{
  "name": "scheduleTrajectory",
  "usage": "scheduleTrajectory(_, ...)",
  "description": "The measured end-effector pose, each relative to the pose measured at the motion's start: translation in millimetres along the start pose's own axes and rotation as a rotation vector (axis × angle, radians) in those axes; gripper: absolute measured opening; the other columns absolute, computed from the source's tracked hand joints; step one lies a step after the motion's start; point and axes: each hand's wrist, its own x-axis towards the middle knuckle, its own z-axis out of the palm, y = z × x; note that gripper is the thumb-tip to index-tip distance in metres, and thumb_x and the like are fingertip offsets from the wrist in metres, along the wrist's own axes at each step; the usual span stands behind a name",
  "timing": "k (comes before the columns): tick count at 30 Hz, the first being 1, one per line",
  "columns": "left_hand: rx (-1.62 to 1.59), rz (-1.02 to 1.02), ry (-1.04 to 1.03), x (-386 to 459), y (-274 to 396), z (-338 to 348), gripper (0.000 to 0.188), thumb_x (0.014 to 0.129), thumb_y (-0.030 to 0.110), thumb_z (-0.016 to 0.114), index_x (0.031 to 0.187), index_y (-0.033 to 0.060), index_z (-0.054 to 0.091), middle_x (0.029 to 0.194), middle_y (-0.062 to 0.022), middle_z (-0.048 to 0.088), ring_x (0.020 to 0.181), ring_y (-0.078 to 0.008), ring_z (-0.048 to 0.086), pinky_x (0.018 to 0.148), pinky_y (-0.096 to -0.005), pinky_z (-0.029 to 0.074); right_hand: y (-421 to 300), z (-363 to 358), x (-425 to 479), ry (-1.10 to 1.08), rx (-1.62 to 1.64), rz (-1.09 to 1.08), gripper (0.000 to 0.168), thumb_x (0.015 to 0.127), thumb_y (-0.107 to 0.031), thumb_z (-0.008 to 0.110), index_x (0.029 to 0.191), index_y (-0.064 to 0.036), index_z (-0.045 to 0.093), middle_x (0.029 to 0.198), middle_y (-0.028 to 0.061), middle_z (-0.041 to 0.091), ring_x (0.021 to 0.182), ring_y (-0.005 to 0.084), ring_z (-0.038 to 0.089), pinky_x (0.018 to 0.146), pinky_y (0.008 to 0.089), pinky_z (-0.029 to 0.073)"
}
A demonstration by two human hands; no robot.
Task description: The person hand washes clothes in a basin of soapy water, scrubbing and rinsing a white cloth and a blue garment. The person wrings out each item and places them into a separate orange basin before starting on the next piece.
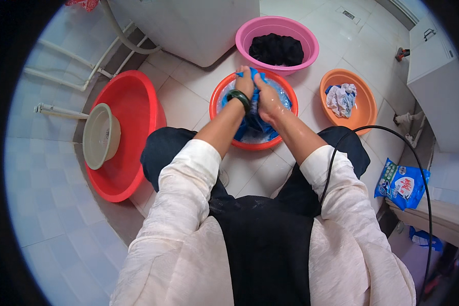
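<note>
A blue cloth [254,100] is held between my two hands over a red-orange plastic basin [215,100] of sudsy water. My left hand [244,82], with a dark green bangle at the wrist, grips the cloth on its left side. Against the cloth's right side, my right hand [268,100] is wet and closed on it. The lower part of the cloth hangs into the basin. Just beyond, a pink basin [312,42] holds black cloth [276,49]. To the right, an orange basin [361,118] holds white and blue cloth [341,100].
A large red tub [132,153] leans at the left wall with a beige basin [114,135] against it. A white appliance [199,30] stands ahead left. A blue detergent bag [403,185] lies on a ledge at right. A black cable [417,157] arcs past my right arm.
</note>
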Motion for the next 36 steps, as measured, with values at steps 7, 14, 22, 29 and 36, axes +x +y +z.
scheduleTrajectory(7,0.345,0.259,0.117,-2.0,7.9,-0.9,0.072,0.096,0.048,0.036,0.144,-0.0035,0.022,0.149,-0.0263,0.024,0.139,-0.0349,0.026,0.113,-0.0371,0.022,-13.9,7.1,-19.6,-0.118,0.097,0.023,0.057,0.095,-0.046,0.048,0.127,0.001,0.050,0.125,0.0126,0.055,0.116,0.0239,0.050,0.101,0.0376,0.036)
scheduleTrajectory(14,0.238,-0.147,-0.065,43.2,53.7,-104.6,0.066,0.091,0.056,0.050,0.114,-0.0055,0.057,0.110,-0.0162,0.064,0.094,-0.0236,0.063,0.088,-0.0368,0.047,-57.4,-16.3,-26.9,-0.044,0.033,0.157,0.056,0.091,-0.044,0.057,0.123,0.001,0.055,0.119,0.0160,0.062,0.108,0.0278,0.060,0.096,0.0430,0.046)
scheduleTrajectory(22,0.421,-0.152,-0.141,-34.7,160.2,-135.9,0.097,0.077,0.067,0.061,0.134,-0.0089,0.040,0.134,-0.0269,0.047,0.124,-0.0384,0.046,0.107,-0.0487,0.031,-88.8,-37.5,-24.0,-0.096,-0.257,0.103,0.058,0.078,-0.029,0.077,0.121,0.003,0.054,0.110,0.0185,0.064,0.096,0.0267,0.064,0.088,0.0417,0.052)
scheduleTrajectory(29,0.107,0.042,-0.130,-23.3,165.6,-171.0,0.072,0.077,0.051,0.072,0.120,-0.0039,0.053,0.114,-0.0173,0.061,0.110,-0.0275,0.055,0.098,-0.0460,0.041,-90.7,-44.6,-20.8,-0.047,-0.264,0.173,0.050,0.076,-0.026,0.079,0.112,0.003,0.059,0.102,0.0177,0.066,0.088,0.0263,0.066,0.082,0.0386,0.055)
scheduleTrajectory(36,0.147,0.118,0.156,-9.2,158.3,-175.9,0.040,0.092,0.034,0.059,0.107,-0.0030,0.061,0.096,-0.0106,0.068,0.083,-0.0184,0.064,0.080,-0.0326,0.050,-107.7,-77.0,-22.5,-0.188,-0.713,0.167,0.055,0.067,-0.037,0.083,0.107,-0.007,0.060,0.099,0.0077,0.063,0.090,0.0189,0.061,0.084,0.0313,0.048)
